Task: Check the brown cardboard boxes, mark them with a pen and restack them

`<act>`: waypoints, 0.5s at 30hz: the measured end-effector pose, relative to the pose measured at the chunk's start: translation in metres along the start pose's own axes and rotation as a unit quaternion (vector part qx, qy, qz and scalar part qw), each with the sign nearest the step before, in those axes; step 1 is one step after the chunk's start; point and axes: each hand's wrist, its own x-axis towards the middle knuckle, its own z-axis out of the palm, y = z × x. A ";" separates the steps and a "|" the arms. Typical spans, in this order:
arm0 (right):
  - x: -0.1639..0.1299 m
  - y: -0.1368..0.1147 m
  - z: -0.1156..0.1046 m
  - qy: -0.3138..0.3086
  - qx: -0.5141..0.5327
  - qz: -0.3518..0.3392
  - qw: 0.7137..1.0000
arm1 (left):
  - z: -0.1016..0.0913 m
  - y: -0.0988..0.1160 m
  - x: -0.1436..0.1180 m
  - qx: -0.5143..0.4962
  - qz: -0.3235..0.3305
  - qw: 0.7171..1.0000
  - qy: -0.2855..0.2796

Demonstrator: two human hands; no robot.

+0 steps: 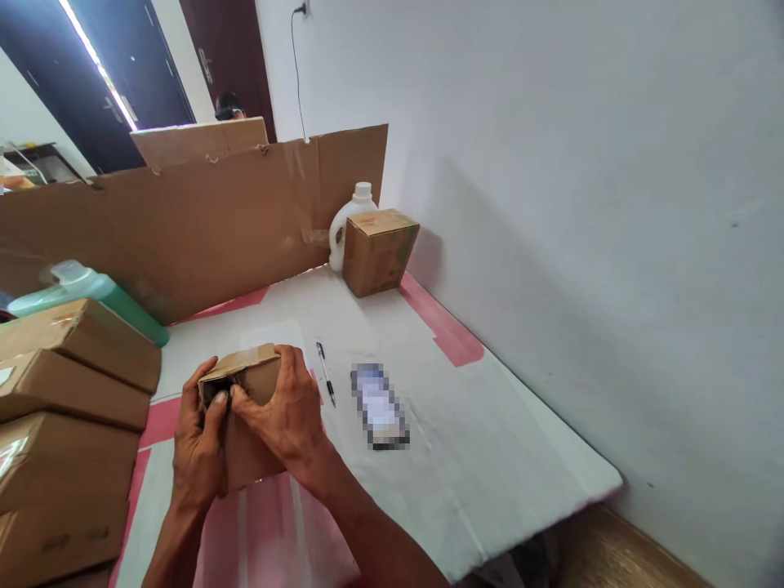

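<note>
A small brown cardboard box (257,445) is held up over the near edge of the table between both hands. My left hand (199,445) grips its left side, the thumb at a dark gap in the upper face. My right hand (285,412) is wrapped over the right side, with its thumb at the same gap and its fingers on the top edge. What lies inside the gap is too dark to make out. Just right of the box, a pen (326,374) lies on the table, and beyond it a phone (380,408) whose screen is blurred out.
Stacked cardboard boxes (73,457) stand at the left, with a green liquid jug (116,298) behind them. A cardboard partition (233,229) borders the table's far side. Near the wall, a closed box (380,253) stands before a white jug (361,200). Someone's head (228,106) shows behind the partition.
</note>
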 end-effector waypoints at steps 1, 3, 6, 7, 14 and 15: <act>0.001 -0.001 -0.001 -0.002 -0.003 0.004 1.000 | 0.000 0.000 0.001 -0.002 -0.001 1.000 -0.003; 0.004 -0.001 -0.003 -0.009 0.004 0.007 1.000 | 0.000 0.000 0.002 -0.007 -0.009 1.000 -0.025; 0.004 0.007 -0.010 -0.014 0.059 -0.009 0.998 | -0.003 -0.002 0.000 -0.025 -0.026 0.996 -0.084; 0.004 0.013 -0.012 -0.017 0.094 -0.019 0.995 | -0.004 -0.004 -0.002 -0.033 -0.027 0.995 -0.094; 0.013 0.102 -0.024 -0.043 -0.038 0.182 0.982 | -0.003 -0.015 -0.011 -0.059 -0.024 0.996 -0.068; 0.015 0.114 -0.023 -0.052 -0.063 0.199 0.977 | -0.002 -0.015 -0.012 -0.061 -0.025 0.996 -0.068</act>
